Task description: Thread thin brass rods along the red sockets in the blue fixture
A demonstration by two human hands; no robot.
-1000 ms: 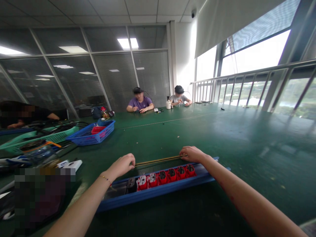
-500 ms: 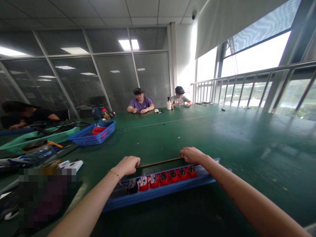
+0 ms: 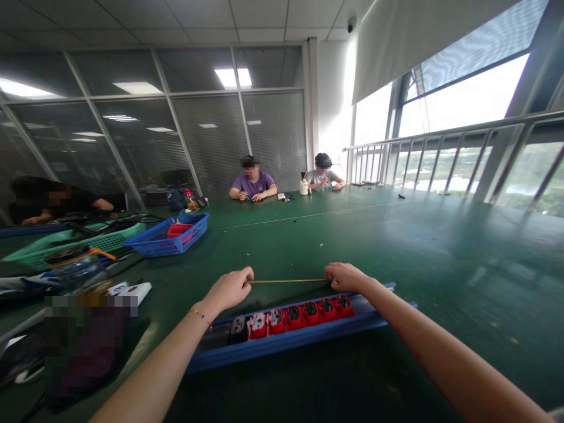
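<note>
A thin yellow-brown strand [image 3: 288, 281] runs straight and taut between my two hands; whether it is a rubber band or a slim stick I cannot tell. My left hand [image 3: 231, 286] pinches its left end, and my right hand [image 3: 346, 276] is closed on its right end. Just below the strand lies a long blue tray [image 3: 247, 354], slightly tilted in view. Several red connector-like blocks [image 3: 294, 317] with dark or grey tops stand in a row in it, beside a black one [image 3: 238, 329] at the left. My right wrist passes over the tray's right end.
On the left are a blue basket [image 3: 164, 245] with a red box [image 3: 180, 230], a green basket [image 3: 110, 239] of black cables and a clear jar [image 3: 79, 267]. Two people [image 3: 253, 185] sit across the green table [image 3: 440, 252]; another leans at far left.
My left hand has risen a little, so the strand now lies nearly level instead of sloping up to the right. My right hand has hardly moved.
</note>
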